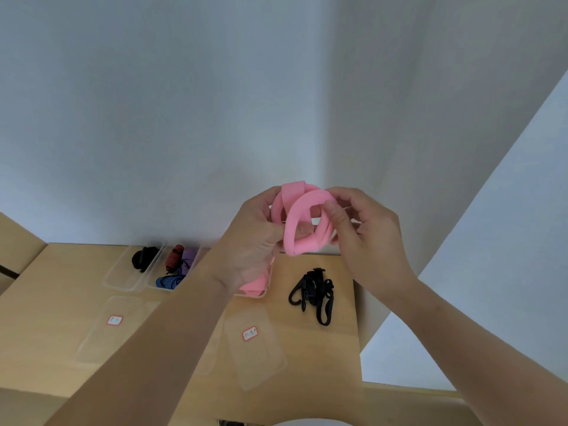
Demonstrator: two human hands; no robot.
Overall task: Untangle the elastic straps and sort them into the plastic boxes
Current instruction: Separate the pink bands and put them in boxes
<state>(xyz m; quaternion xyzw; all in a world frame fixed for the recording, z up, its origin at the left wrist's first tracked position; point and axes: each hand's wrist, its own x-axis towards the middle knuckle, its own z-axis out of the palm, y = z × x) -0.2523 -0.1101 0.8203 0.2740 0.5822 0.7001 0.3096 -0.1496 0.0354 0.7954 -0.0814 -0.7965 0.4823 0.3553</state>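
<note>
A wide pink elastic strap (pixel 302 216), looped and twisted on itself, is held up in the air above the far edge of the wooden table (pixel 338 352). My left hand (pixel 252 241) grips its left side, fingers curled round the band. My right hand (pixel 365 232) pinches the right loop between thumb and fingers. A tangle of black straps with plastic hooks (pixel 313 292) lies on the table at the right. Several clear plastic boxes stand at the back: one (pixel 123 275) holds a black strap (pixel 144 258), one holds red-black, purple and blue straps (pixel 176 265), one holds pink straps (pixel 256 285), partly hidden by my left wrist.
Clear lids with small red-framed labels lie flat nearer to me, one at the left (pixel 115 325) and one in the middle (pixel 253 342). A white wall rises right behind the table. The table's right edge runs close to the black tangle.
</note>
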